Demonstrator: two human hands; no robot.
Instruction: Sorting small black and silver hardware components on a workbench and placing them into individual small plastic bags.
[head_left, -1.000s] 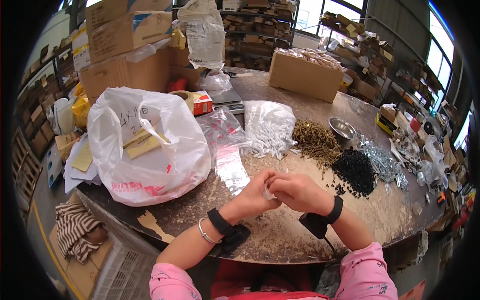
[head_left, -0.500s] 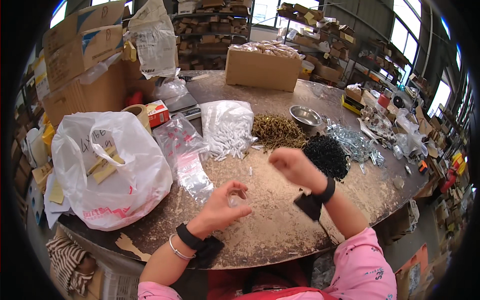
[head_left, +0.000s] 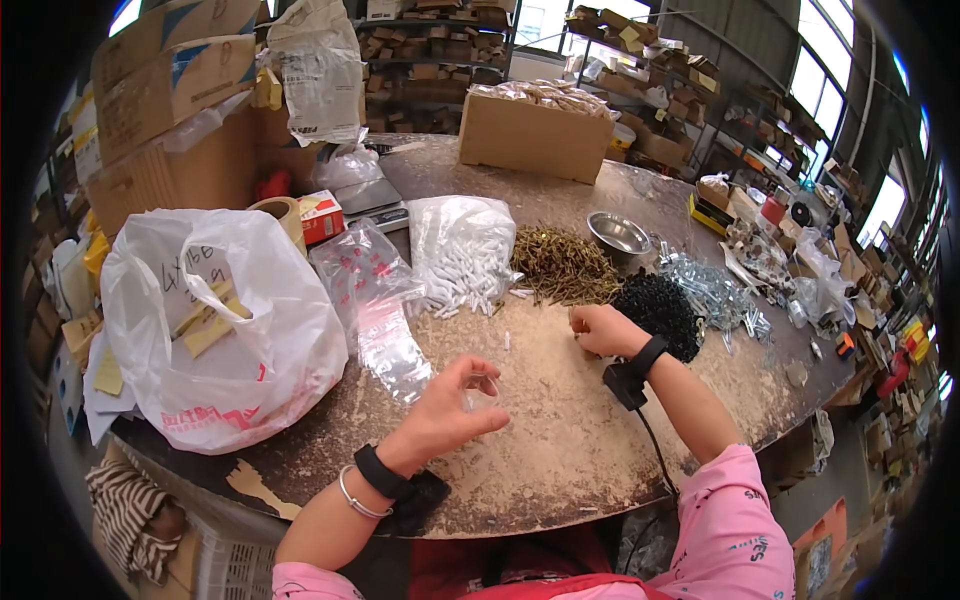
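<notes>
The fingers [head_left: 476, 366] of the left hand [head_left: 436, 412] curl loosely around a small clear bag [head_left: 477, 394], thumb and forefinger spread apart; the bag is thin, see-through and crumpled, partly hidden by the grip, and sits to the near left of the heap of brass-coloured screws [head_left: 565, 266]. The right hand [head_left: 610, 332], just nearside of that heap, has its fingers bent inward; whether they pinch anything I cannot tell. It blocks part of the heap of small black pieces [head_left: 660, 312], which lies against the brass heap's near right side. Right of the brass heap spread silvery metal pieces [head_left: 703, 285]; behind its right edge is a shiny bowl [head_left: 620, 233]. White plugs [head_left: 462, 280] in an open bag lie just to its left, with a loose plug [head_left: 507, 341] nearside, and flat clear bags [head_left: 394, 352] farther left.
</notes>
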